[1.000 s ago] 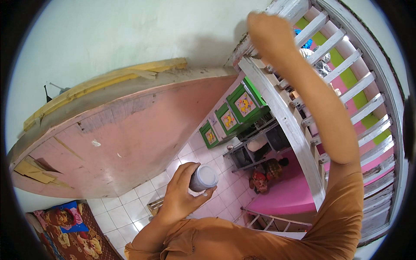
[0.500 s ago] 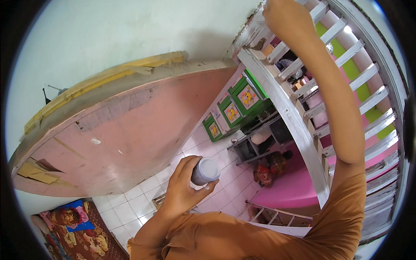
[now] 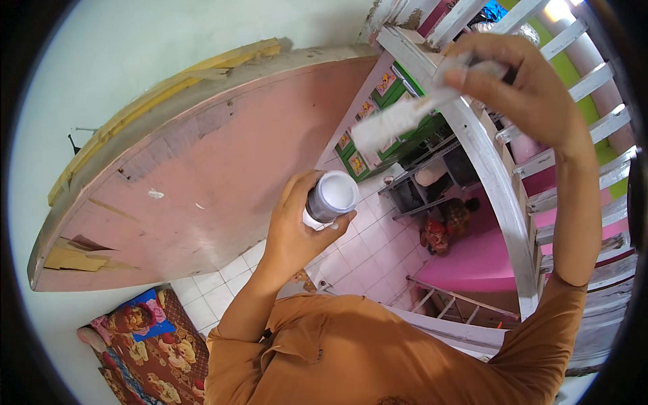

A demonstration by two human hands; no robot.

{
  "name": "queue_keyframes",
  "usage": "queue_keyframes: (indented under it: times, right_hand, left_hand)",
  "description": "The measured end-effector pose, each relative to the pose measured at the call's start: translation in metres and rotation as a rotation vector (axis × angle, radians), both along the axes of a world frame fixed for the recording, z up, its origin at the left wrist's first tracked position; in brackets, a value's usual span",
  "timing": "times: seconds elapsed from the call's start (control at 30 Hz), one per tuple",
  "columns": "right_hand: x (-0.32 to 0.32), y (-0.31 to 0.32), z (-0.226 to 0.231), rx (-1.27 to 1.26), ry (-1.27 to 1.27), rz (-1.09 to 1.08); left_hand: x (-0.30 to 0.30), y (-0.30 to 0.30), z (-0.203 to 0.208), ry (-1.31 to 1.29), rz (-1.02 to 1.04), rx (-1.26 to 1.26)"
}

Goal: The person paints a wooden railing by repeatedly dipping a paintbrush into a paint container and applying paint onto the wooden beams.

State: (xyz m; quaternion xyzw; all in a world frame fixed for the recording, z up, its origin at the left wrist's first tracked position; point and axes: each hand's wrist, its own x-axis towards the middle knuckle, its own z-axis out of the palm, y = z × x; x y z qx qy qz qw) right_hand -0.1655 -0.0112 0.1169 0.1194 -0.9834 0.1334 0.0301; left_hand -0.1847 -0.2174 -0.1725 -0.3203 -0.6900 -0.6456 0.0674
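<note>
My left hand (image 3: 291,219) is wrapped round a small jar (image 3: 324,206) whose open top shows white paint (image 3: 339,190). White drips mark the jar's side near my thumb. Up to the right, my right hand (image 3: 523,88) grips a paintbrush (image 3: 395,125), smeared by motion, with white on its bristles. The brush points down and left toward the jar, apart from it. Behind the right hand runs a white slatted railing (image 3: 567,158), with its broad white curved beam (image 3: 482,148) below the brush.
A pink panel (image 3: 223,175) with a yellow strip (image 3: 162,84) along its top stands left. Far below lie a tiled floor (image 3: 368,239), green cabinets (image 3: 378,128), a person (image 3: 449,223), a ladder (image 3: 459,307) and a patterned mattress (image 3: 158,347).
My right hand has come down from the corner by the railing, bringing the paintbrush into view. My left hand has risen slightly with the jar, and the view has shifted a little.
</note>
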Motion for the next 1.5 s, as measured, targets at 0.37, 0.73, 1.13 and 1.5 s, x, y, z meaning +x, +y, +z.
queue_keyframes:
  times: [0.37, 0.73, 1.13, 1.5]
  right_hand:
    - [0.008, -0.007, -0.035, -0.108, -0.195, -0.093]
    - [-0.001, 0.011, -0.021, -0.001, -0.101, -0.009]
    - [-0.003, 0.043, 0.007, -0.308, -0.004, -0.38]
    - [-0.013, 0.088, 0.023, -0.698, 0.013, -0.474]
  left_hand:
    - [-0.013, 0.019, 0.018, 0.061, -0.011, 0.076]
    - [-0.027, 0.033, 0.031, 0.07, -0.046, 0.142]
    - [-0.055, 0.064, 0.081, 0.073, -0.032, 0.253]
    - [-0.095, 0.094, 0.12, 0.119, 0.052, 0.233]
